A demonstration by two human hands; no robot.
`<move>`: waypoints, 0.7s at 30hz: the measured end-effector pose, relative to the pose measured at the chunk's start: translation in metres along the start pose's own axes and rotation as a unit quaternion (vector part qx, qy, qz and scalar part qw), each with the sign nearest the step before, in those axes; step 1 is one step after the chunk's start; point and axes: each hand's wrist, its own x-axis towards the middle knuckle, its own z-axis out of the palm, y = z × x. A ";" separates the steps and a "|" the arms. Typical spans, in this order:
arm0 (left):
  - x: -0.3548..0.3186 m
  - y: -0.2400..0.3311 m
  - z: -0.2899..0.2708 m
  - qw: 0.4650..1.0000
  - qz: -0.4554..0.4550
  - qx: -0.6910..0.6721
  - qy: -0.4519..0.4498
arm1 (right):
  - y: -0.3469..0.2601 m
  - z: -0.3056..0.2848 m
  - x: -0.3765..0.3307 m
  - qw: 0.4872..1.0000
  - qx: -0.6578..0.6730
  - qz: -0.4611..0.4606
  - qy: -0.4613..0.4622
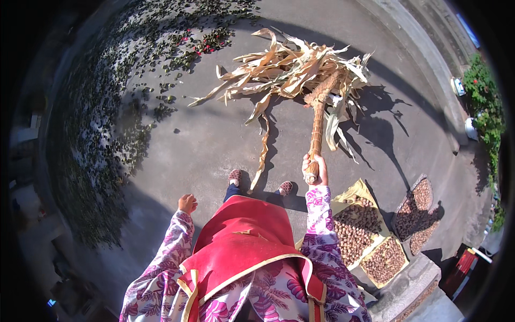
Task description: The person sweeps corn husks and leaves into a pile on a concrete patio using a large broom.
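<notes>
My right hand (317, 167) grips the bound handle of a straw hand broom (317, 129), stretched out ahead of me. The broom's bristle end lies over the right part of a heap of dry corn husks (284, 72). One long husk strip (263, 153) trails from the heap toward my feet. Off to the left, my left hand (187, 203) hangs above the ground, fingers curled in, with nothing visible in it.
Dark green pieces (107, 118) lie scattered over the ground at left, some red bits among them. Round brown nuts (357, 228) sit on yellowish sheets at lower right, beside more filled containers (414, 209). A low stone block (407, 290) stands nearby. Leafy plants (483, 96) line the right edge.
</notes>
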 end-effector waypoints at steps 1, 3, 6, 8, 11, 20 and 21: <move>-0.007 -0.009 0.014 1.000 0.008 0.021 -0.012 | 0.001 -0.015 -0.019 0.999 -0.044 0.018 0.003; -0.024 -0.021 0.044 0.998 -0.008 0.034 -0.048 | 0.007 -0.047 -0.056 0.991 -0.108 0.084 0.011; -0.051 -0.019 0.094 0.994 -0.018 0.030 -0.105 | 0.013 -0.090 -0.105 0.962 -0.205 0.178 -0.033; -0.068 -0.005 0.122 0.989 0.002 0.033 -0.147 | 0.023 -0.112 -0.115 0.917 -0.338 0.206 -0.043; -0.086 0.016 0.152 0.984 0.024 0.022 -0.174 | 0.045 -0.141 -0.110 0.896 -0.326 0.300 0.002; -0.091 -0.005 0.134 0.997 0.018 -0.016 -0.079 | -0.010 -0.149 -0.015 0.872 -0.368 0.323 0.017; -0.087 -0.013 0.126 0.997 0.008 -0.020 -0.072 | -0.029 -0.139 -0.005 0.881 -0.366 0.300 0.009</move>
